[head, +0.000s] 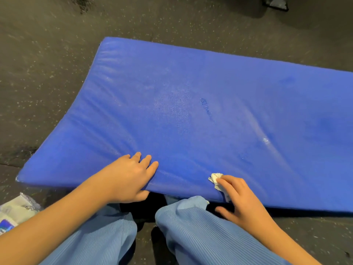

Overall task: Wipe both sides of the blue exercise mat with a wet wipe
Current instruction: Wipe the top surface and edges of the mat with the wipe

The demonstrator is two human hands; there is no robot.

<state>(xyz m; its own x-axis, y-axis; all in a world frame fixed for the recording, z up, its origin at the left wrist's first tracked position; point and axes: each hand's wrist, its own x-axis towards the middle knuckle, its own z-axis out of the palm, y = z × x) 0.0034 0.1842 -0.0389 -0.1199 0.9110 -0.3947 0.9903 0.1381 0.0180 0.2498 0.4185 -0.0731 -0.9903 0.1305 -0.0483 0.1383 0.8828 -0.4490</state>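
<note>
The blue exercise mat [200, 104] fills the middle of the head view, with its near edge raised off the dark floor above my knees. My left hand [129, 178] grips that near edge, fingers on top and thumb underneath. My right hand [240, 199] also holds the near edge further right, fingers on top and thumb below. Under its fingers it presses a crumpled white wet wipe [216, 179] against the mat. Damp streaks and spots show on the mat's upper surface.
A wet wipe packet [13, 213] lies on the speckled dark floor [47, 64] at the lower left. My knees in light blue trousers [191, 232] are just under the mat's near edge. A dark object [276, 3] sits at the top right.
</note>
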